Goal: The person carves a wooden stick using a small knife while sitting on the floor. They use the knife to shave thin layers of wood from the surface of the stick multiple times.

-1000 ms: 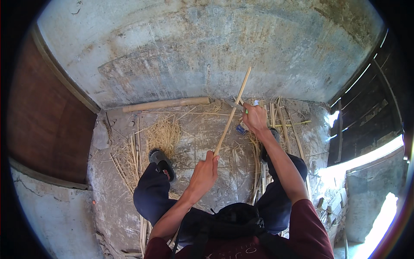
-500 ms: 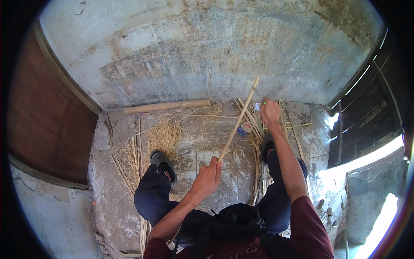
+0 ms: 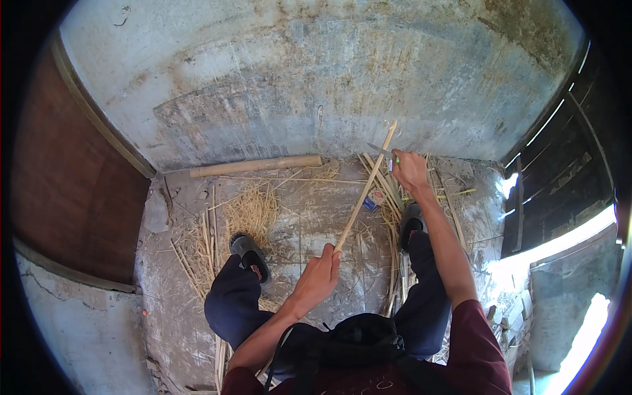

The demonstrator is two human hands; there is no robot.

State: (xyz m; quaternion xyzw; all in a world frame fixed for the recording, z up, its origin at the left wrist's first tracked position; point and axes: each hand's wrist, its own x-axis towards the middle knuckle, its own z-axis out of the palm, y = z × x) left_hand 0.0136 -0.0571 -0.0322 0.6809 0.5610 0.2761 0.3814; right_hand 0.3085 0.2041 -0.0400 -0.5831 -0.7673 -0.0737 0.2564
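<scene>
Down at floor: left hand (image 3: 319,280) gripping long pale bamboo stick (image 3: 364,191); right hand (image 3: 409,168), fist clenching small knife (image 3: 380,150), having slid toward twelve o'clock, blade nearing stick tip.

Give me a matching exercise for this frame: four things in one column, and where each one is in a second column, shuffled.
Things:
1. thin stick
2. knife
3. thick pole
4. straw pile

Places:
A. lying on the floor along the foot of the wall
B. in the right hand, blade against the stick's upper end
C. loose on the floor, just ahead of the left shoe
D. lower end in the left hand, slanting up to the right

Pairs: 1-D, 2-B, 3-A, 4-C
</scene>
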